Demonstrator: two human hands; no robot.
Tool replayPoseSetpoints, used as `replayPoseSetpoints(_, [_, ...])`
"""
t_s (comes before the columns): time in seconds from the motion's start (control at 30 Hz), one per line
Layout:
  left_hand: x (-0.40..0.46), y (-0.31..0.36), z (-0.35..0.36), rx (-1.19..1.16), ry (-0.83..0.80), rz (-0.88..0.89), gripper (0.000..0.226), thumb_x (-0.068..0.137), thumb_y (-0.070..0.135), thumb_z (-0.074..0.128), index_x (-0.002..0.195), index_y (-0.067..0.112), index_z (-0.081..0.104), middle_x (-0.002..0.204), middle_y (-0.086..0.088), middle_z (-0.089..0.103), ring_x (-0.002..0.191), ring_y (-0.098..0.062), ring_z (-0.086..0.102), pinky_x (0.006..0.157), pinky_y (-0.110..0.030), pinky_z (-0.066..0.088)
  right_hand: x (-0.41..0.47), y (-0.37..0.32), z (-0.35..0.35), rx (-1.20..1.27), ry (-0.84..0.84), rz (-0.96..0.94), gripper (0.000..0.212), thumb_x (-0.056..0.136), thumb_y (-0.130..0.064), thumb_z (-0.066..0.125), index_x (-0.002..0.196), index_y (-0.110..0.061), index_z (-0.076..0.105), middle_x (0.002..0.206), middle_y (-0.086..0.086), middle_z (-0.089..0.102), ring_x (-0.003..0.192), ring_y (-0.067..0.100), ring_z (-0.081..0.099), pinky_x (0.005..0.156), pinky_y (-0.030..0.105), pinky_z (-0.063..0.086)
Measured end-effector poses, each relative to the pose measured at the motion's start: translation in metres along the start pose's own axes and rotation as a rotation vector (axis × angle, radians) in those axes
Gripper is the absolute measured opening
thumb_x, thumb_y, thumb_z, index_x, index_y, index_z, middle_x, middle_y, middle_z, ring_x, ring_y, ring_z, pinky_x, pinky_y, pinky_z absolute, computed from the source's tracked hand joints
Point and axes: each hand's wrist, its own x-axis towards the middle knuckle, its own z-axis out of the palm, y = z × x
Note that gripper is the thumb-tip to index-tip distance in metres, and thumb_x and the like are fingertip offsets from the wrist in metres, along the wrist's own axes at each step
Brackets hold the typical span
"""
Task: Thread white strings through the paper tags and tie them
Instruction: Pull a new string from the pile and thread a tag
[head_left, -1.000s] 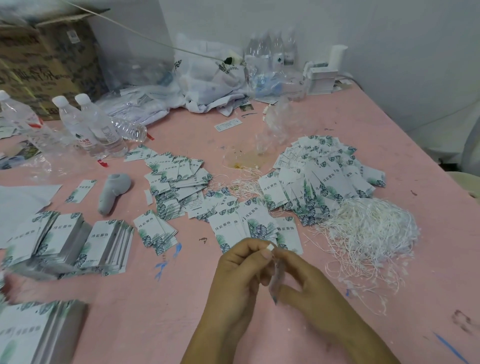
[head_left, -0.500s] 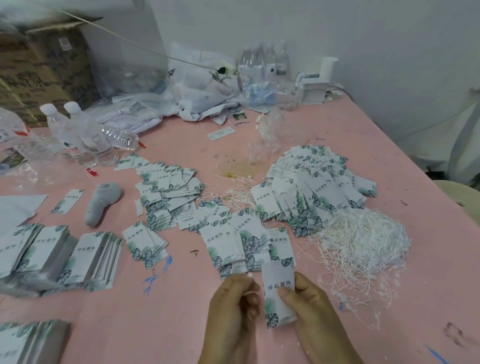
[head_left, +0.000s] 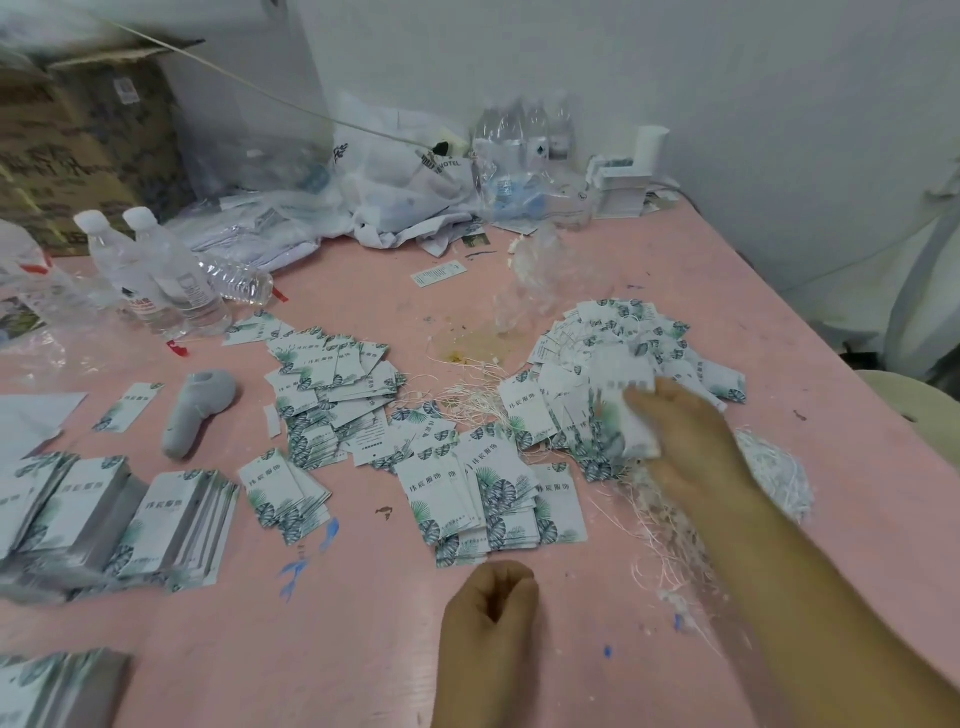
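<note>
over the threaded pile (head_left: 613, 353), right hand (head_left: 685, 431) holds a blurred leaf-printed tag (head_left: 623, 410).

Two hands (head_left: 691, 447), three bottles (head_left: 156, 275)
</note>
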Motion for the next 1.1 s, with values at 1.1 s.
replayPoseSetpoints(1.1, [0.005,-0.044,-0.017,0.230,0.203,0.227,0.028,0.082,0.001,0.063,0.088,0.028,0.071,0.067,-0.001,0.065,0.054,-0.006,0.052,0.054,-0.017,0.045,-0.001,0.089,0.051,-1.045,-0.185,-0.234,0.011,0.092,-0.031,0.061,0.092,-0.024,0.069,0.079,-0.008,0.068,0.069,0.013,0.065,0.067,0.037,0.053])
